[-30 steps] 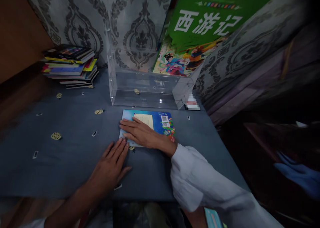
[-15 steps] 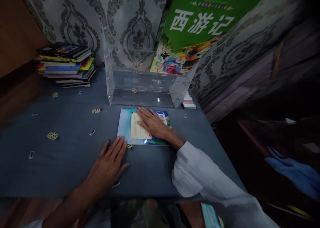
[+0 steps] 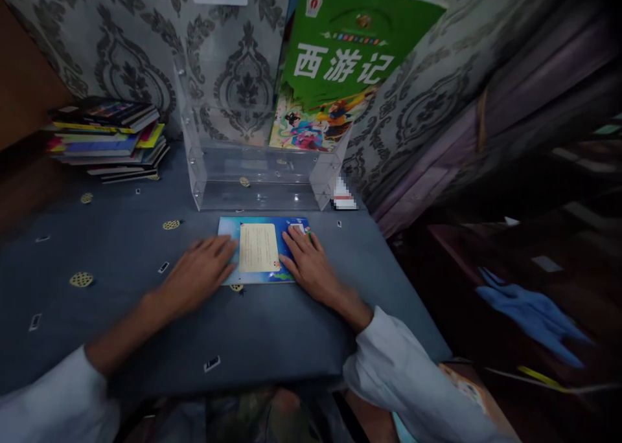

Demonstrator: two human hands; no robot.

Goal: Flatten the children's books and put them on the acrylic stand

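A thin blue book (image 3: pixel 259 247) with a pale yellow text panel lies flat on the dark blue tablecloth (image 3: pixel 272 339). Over its left edge rests my left hand (image 3: pixel 201 266), fingers stretched out and holding nothing. My right hand (image 3: pixel 311 261) lies on the book's right part with its fingers apart, partly hiding a barcode label. Just behind the book stands a clear acrylic rack (image 3: pixel 262 199). A green book (image 3: pixel 335 32) with large white characters leans upright in the rack's right side.
At the back left is an uneven stack of books (image 3: pixel 109 144). A small white object (image 3: pixel 344 195), pixelated, sits by the rack's right foot. The table's right edge slants toward me, and a blue cloth (image 3: pixel 529 310) lies beyond it.
My left hand has moved up from the book's lower left corner onto its left edge. My right hand has slid right, uncovering the text panel. The camera view has shifted.
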